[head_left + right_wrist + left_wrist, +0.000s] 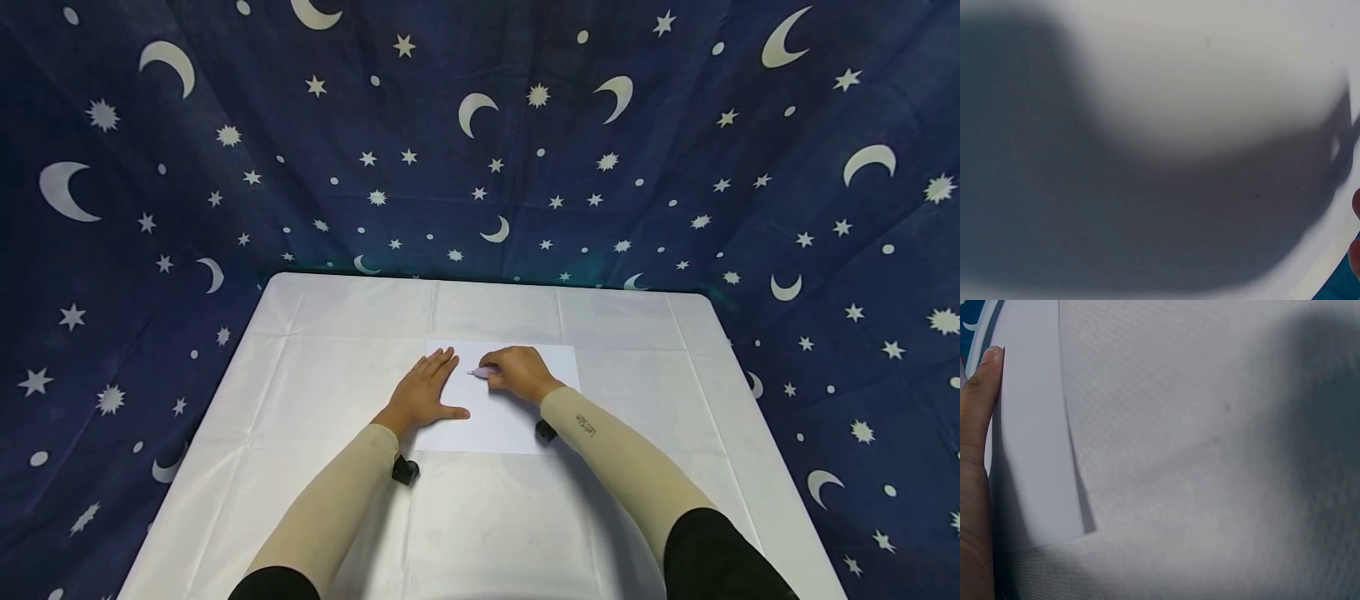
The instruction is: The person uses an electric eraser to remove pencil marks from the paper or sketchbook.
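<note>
A white sheet of paper (487, 433) lies on the white-covered table. My left hand (422, 395) rests flat on its left part, fingers straight and thumb spread toward the middle. In the left wrist view the left hand (975, 425) shows along the left edge, beside the paper (1035, 437). My right hand (519, 372) pinches a small light purple tool with a narrow pointed tip (482, 372), its tip pointing left, close over the paper. Most of the tool is hidden by the fingers. Only fingertips (1354, 256) of this hand show in the right wrist view, beside its shadow.
The table (337, 317) has a creased white cover and rounded far corners. Behind it and at both sides hangs a dark blue cloth (450, 217) with moons and stars. A small black device (406, 471) sits at the left wrist, another (546, 431) at the right.
</note>
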### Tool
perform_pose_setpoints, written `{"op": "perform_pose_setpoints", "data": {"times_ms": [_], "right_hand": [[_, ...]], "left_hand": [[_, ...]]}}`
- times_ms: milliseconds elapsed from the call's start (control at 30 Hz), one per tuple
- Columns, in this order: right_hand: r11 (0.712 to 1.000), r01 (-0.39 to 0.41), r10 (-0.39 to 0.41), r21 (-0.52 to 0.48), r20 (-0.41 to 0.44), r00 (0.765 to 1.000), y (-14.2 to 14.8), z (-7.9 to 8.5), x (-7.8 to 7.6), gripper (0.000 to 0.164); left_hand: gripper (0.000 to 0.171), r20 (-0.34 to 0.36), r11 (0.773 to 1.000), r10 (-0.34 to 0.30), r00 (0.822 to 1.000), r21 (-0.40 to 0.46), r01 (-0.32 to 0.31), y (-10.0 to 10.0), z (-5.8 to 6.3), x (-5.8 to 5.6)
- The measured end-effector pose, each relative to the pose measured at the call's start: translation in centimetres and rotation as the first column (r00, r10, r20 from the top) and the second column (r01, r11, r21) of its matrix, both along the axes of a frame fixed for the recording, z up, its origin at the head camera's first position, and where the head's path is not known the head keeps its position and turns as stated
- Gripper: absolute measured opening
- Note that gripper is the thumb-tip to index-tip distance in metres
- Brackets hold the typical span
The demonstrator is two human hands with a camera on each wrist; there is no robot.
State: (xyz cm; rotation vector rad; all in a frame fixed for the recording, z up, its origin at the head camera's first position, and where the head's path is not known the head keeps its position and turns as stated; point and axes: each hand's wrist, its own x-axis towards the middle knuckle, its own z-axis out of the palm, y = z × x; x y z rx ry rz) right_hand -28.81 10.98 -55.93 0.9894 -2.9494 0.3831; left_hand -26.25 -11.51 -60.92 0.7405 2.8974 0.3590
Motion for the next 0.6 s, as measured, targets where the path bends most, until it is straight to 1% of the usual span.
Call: {"op": "perform_pose_setpoints", "data": {"times_ms": [133,233,333,500,600], "right_hand": [[0.999,0.026,-0.026,-0.026,0.024,0.999,0.5,-0.3,0.3,0.025],[0.995,0.052,-0.047,-0.081,0.06,0.997,1.3,-0.8,0.5,0.027],[0.986,0.089,-0.074,-0.144,0.108,0.991,2.1,-1.3,0.9,0.03],[0.95,0.165,-0.116,-0.264,0.191,0.975,3.2,-1.7,1.7,0.035],[0.922,0.21,-0.15,-0.326,0.199,0.968,3.9,-2.1,2.1,0.035]], "left_hand": [[0.112,0.012,1.0,0.01,1.0,-0.014,-0.009,0.1,0.2,0.1],[0.112,0.015,1.0,0.005,1.0,-0.012,-0.005,0.2,0.2,0.1],[0.112,0.009,1.0,-0.001,1.0,-0.001,0.001,0.2,0.2,0.1],[0.112,-0.009,1.0,0.001,1.0,0.009,-0.001,0.2,0.0,0.1],[0.111,-0.004,1.0,0.011,1.0,0.012,-0.01,0.1,0.1,0.1]]}}
